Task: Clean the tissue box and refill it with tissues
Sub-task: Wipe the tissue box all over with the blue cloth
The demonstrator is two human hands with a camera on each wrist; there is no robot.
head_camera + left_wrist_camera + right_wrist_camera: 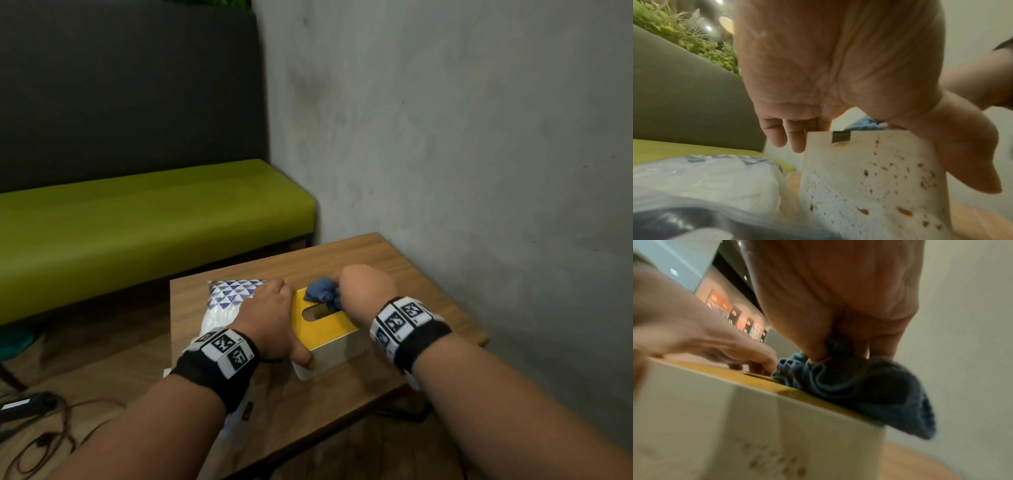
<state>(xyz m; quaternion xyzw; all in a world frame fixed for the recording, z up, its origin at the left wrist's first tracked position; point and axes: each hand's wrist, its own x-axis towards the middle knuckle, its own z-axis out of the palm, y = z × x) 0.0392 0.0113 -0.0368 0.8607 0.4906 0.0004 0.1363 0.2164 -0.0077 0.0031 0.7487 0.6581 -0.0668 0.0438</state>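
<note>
A white tissue box [337, 353] with a yellow lid and an oval slot stands on the small wooden table [411, 274]. Its white side [869, 186] carries brown specks. My left hand [270, 318] grips the box's left edge, thumb on the near side and fingers [777, 136] down the far side. My right hand [363, 284] clutches a bunched blue cloth [322, 293] and presses it on the lid's far right part. In the right wrist view the cloth [869, 389] hangs over the lid's edge. A plastic pack of tissues [226, 301] with blue triangles lies left of the box.
A grey concrete wall [479, 137] runs close along the table's right side. A green bench [137, 222] with a dark backrest stands behind the table. Cables and a dark device [30, 407] lie on the floor at the left.
</note>
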